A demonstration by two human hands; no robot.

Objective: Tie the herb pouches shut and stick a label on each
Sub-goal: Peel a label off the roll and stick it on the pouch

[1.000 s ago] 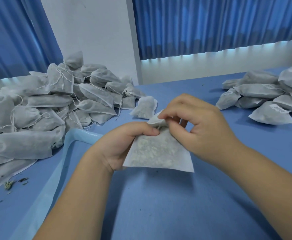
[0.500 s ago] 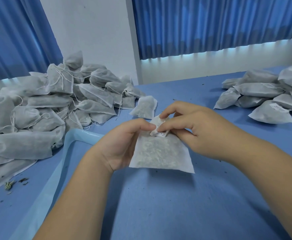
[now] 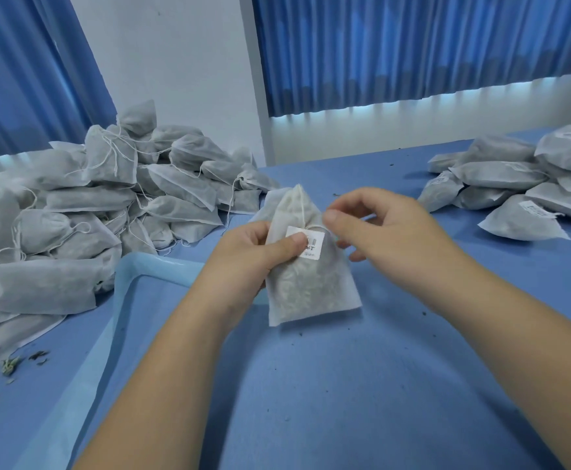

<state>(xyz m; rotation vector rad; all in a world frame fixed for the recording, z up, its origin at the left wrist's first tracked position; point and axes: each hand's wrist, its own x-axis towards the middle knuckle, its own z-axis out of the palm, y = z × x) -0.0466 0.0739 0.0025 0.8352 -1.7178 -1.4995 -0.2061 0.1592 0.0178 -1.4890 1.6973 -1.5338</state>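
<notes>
A white mesh herb pouch (image 3: 307, 286) stands upright in front of me, its neck drawn shut by a thin string (image 3: 302, 212). A small white printed label (image 3: 311, 244) sits on its upper front. My left hand (image 3: 257, 256) grips the pouch from the left, its thumb pressing the label's left edge. My right hand (image 3: 375, 225) is just right of the pouch, thumb and forefinger close together near the string's end; whether they pinch the string I cannot tell.
A big heap of pouches (image 3: 84, 205) with loose strings lies at the left. A smaller pile of labelled pouches (image 3: 521, 184) lies at the right. A pale blue tray rim (image 3: 148, 269) sits under my left arm. Herb crumbs dot the blue table (image 3: 345, 385).
The pouch has been raised upright and the label now sits flat on it. My right hand has drawn back off the label to the right; my left thumb now presses it.
</notes>
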